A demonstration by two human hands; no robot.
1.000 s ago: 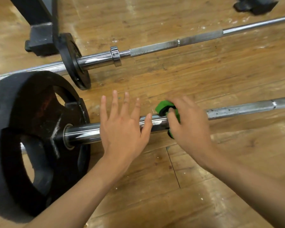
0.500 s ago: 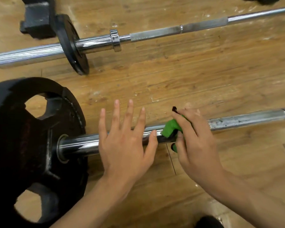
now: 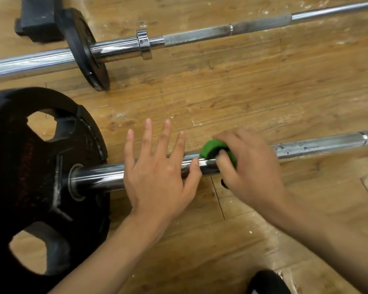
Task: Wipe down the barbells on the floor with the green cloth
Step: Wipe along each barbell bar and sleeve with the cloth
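Counting two barbells (image 3: 319, 145) (image 3: 200, 36), two plates (image 3: 30, 177) (image 3: 81, 49), one cloth (image 3: 207, 146).

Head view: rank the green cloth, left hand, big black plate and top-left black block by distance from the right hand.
1. green cloth, gripped in the right hand
2. left hand, beside it on the near barbell
3. big black plate, that barbell's left end
4. black block, top left
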